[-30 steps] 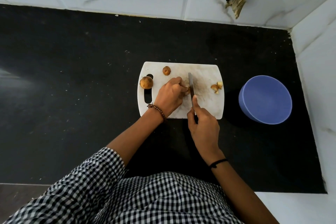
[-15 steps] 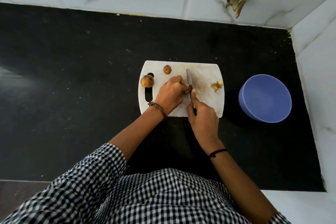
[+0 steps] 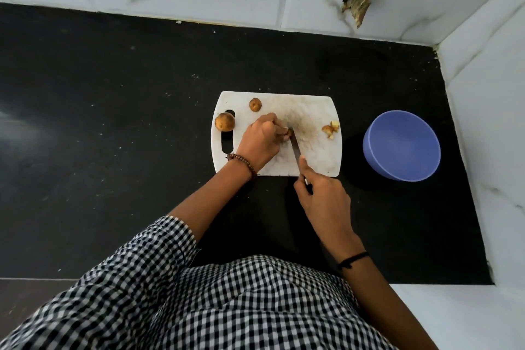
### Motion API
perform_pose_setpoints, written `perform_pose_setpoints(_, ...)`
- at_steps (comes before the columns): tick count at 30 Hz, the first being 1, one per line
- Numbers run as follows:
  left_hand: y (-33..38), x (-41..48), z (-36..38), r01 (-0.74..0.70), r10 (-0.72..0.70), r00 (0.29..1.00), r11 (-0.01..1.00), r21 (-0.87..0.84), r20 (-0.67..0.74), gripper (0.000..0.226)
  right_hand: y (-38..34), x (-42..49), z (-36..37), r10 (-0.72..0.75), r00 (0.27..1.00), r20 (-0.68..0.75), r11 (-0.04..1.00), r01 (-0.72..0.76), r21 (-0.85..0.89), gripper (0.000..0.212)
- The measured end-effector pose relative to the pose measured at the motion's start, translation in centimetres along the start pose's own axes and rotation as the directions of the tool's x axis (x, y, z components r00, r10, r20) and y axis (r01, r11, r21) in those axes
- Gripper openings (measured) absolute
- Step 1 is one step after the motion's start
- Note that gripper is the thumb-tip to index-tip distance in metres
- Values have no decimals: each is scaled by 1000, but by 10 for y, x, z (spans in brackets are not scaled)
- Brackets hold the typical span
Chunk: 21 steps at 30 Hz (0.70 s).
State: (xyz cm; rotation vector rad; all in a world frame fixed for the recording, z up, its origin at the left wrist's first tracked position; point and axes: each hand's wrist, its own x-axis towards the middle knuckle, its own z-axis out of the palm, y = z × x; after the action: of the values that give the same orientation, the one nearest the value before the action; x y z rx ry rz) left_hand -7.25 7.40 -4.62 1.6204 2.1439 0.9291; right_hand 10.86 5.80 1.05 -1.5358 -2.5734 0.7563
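The right hand (image 3: 324,199), curled round the knife (image 3: 295,148) with its forefinger on the spine, has drawn back down-frame, leaving the tip at the potato piece (image 3: 290,132) which the left hand (image 3: 260,140) pinches at the centre of the cutting board (image 3: 318,156), a slicing stroke likely finishing.

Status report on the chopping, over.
Left hand pinches potato piece on board. Right hand grips knife, blade at the piece. Whole potatoes and cut bits lie clear of the blade.
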Motion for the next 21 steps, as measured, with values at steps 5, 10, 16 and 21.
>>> perform_pose_setpoints(5,-1,1,-1,28,-28,1000,999,-19,5,12,-3,1,-19,-1,998,55,998,4,-58,47)
perform_pose_setpoints(10,1,2,-3,46,-45,999,998,-44,24,15,-2,0,-36,-5,994,112,997,14,-80,47)
perform_pose_setpoints(16,-6,4,-10,74,-64,988,995,-71,138,34,11,-4,-37,21,1000,9,994,-22,104,48)
perform_pose_setpoints(21,0,9,-16,63,-53,979,997,-42,194,49,18,-6,-38,61,998,-26,977,-54,207,49)
